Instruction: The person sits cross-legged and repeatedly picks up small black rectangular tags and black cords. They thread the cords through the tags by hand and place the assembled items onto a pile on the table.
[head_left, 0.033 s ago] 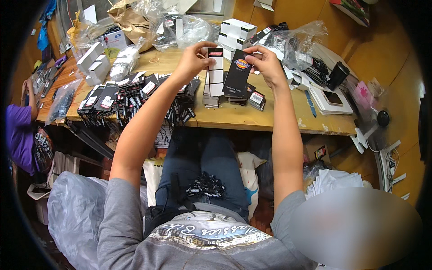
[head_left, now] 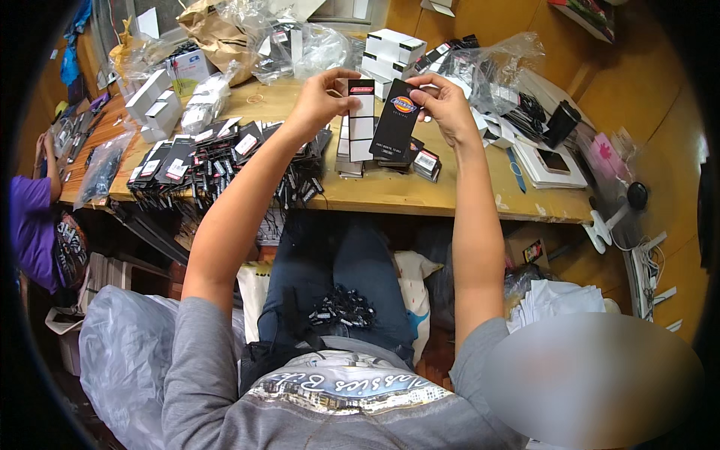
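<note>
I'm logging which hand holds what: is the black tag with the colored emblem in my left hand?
No, the right hand holds that black tag; the left hand holds the white-panelled tag.

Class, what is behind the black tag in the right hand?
Behind the black tag, stacked dark cards on the wooden table show past its lower edge; whatever its middle covers cannot be seen.

Card stack (head_left: 395, 166) partly hidden behind black card (head_left: 393, 129), lower-right oval (head_left: 592, 381) blurred, co-worker (head_left: 34, 229) cut off
</note>
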Demonstrator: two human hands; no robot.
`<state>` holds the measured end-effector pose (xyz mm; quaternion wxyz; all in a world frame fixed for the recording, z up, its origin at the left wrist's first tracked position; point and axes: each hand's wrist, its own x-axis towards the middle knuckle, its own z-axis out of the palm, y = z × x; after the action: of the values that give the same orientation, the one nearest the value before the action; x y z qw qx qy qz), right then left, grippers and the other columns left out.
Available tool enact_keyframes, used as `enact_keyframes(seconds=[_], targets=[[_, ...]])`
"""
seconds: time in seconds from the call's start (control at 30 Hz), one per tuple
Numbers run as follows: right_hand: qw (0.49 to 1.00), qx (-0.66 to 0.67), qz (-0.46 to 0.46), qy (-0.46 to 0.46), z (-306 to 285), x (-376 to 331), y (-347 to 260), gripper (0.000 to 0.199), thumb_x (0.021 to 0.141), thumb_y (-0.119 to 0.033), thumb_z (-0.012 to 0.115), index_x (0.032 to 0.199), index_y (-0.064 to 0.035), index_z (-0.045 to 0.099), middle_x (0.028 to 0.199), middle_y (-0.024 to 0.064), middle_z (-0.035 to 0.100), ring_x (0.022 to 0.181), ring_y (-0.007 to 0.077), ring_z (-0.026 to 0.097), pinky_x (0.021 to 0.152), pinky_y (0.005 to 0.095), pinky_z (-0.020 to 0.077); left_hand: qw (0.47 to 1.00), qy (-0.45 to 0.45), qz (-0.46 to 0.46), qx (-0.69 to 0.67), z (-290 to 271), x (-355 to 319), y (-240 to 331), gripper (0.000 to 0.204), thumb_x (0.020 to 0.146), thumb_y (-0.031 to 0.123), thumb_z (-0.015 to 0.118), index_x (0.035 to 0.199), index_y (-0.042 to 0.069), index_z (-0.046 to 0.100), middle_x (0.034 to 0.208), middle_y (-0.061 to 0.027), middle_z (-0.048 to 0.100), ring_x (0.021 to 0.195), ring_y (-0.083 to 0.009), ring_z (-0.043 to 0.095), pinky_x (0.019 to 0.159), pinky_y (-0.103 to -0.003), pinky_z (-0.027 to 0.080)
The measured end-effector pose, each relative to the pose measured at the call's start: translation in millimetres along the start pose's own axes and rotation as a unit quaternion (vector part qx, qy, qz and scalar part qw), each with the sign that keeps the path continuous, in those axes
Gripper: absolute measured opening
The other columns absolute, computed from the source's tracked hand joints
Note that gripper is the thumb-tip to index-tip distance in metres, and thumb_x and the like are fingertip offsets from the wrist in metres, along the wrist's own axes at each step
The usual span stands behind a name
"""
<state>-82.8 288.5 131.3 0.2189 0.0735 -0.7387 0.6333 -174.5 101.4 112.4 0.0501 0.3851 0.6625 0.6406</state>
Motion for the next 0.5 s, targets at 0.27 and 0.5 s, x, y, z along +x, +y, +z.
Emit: enact_keyframes(seconds=[0.27, 0.5], targets=[[0.998, -0.057, 0.015, 0.017, 5.7, -33.4, -7.8, 0.012, 0.074, -0.011, 0.059, 0.077, -0.0007, 0.054, 0.061, 0.0042, 0.056, 0.05, 0.0067, 0.049, 0.043, 0.0178, 0.0372, 0.987, -0.053, -0.059, -0.142, 26.3, -34.6, 10.9, 0.019, 0.071, 0.008, 0.063, 0.084, -0.004, 0.057, 0.072, -0.004, 0.056, 0.06, -0.0082, 0.048, 0.056, -0.02, 0.04], [0.843, -0.51, 0.163, 0.035, -48.9, -49.8, 65.3, 0.04, 0.056, -0.027, 0.071, 0.086, -0.0019, 0.062, 0.079, 0.0162, 0.06, 0.073, 0.0263, 0.058, 0.066, 0.0323, 0.0436, 0.944, -0.05, -0.162, -0.284, 32.1, -74.2, 10.7, 0.016, 0.075, 0.006, 0.056, 0.089, -0.001, 0.054, 0.083, -0.0052, 0.058, 0.072, -0.0095, 0.055, 0.064, -0.021, 0.046]])
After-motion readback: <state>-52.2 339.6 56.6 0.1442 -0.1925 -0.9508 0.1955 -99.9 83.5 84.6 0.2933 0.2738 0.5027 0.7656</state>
